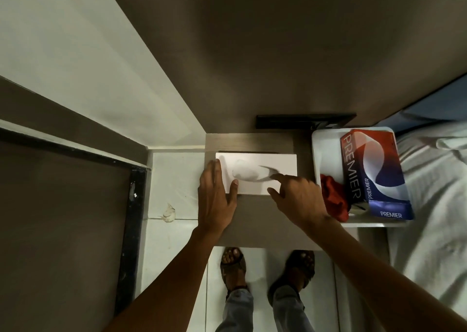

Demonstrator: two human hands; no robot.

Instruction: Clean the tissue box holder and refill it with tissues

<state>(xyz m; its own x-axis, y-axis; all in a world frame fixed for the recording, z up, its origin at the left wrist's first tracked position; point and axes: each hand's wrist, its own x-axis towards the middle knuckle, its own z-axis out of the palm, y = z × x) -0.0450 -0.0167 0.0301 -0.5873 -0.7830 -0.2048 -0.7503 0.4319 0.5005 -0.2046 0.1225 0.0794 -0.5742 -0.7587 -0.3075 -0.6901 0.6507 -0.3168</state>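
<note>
Tissue box holder [262, 165], white and rectangular, lies flat on the grey-brown surface [255, 220] of a small bedside stand, between the two hands. A tissue [249, 172] shows through the oval slot in its top.

The left hand [214, 200] rests at the left end of the holder. Its fingers lie flat along the left short side, and the thumb lies over the top near the front left corner. This grip is loose and flat: the hand presses against the holder and does not close around it.

The right hand [298, 197] is at the front right part of the holder. Its index finger points forward and its tip touches the right end of the slot. The thumb touches the front edge of the holder, and the other fingers are bent loosely. This grip is open and holds nothing.

To the right of the right hand, just beside it, stands a white tray [326, 149]. In the tray lie a red cloth [334, 200] and a PREMIER tissue box [374, 175], red and blue. Further right is a bed with white sheet [434, 180].
</note>
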